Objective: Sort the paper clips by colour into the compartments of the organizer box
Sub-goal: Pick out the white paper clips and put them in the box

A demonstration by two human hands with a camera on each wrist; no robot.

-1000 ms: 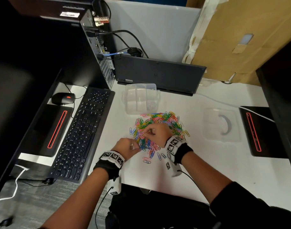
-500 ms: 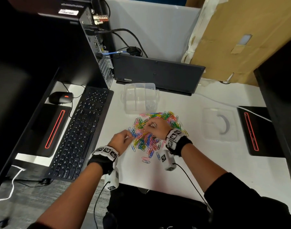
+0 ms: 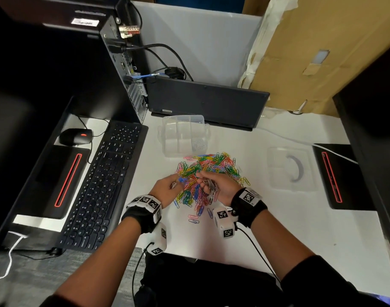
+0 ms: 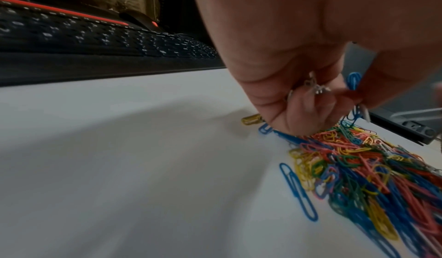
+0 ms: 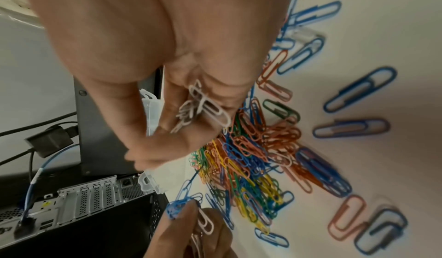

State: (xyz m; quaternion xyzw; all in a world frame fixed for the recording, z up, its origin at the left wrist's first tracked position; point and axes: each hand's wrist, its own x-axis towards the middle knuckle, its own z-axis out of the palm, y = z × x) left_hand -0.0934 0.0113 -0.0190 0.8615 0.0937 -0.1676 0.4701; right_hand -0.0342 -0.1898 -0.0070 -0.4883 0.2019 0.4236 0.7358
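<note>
Lying on the white worktop (image 3: 289, 222), central: one heap of paper clips (image 3: 208, 173), mixed blue, green, yellow, red, pink, a few loose strays at its near edge.

Organizer box (image 3: 183, 135): clear plastic, open, just beyond the heap; divided into compartments, with a few pale clips in the near right one. The others look bare, though the glare makes this uncertain.

Clear lid (image 3: 291, 168): flat on the worktop, right of the heap, well apart from the box.

Right hand (image 3: 218, 187): over the near side of the heap, palm turned up, fingers curled about a bunch of white clips (image 5: 203, 107); grip closed on them.

Left hand (image 3: 167, 188): at the heap's left edge, fingers bent, grip pinched on a few silvery-white clips (image 4: 315, 88), with a blue clip (image 4: 353, 80) at the fingertips.

Surroundings: black keyboard (image 3: 101, 185) to the left, mouse (image 3: 75, 136) beyond it, computer tower (image 3: 125, 69) behind, a dark laptop (image 3: 207, 103) behind the box.
</note>
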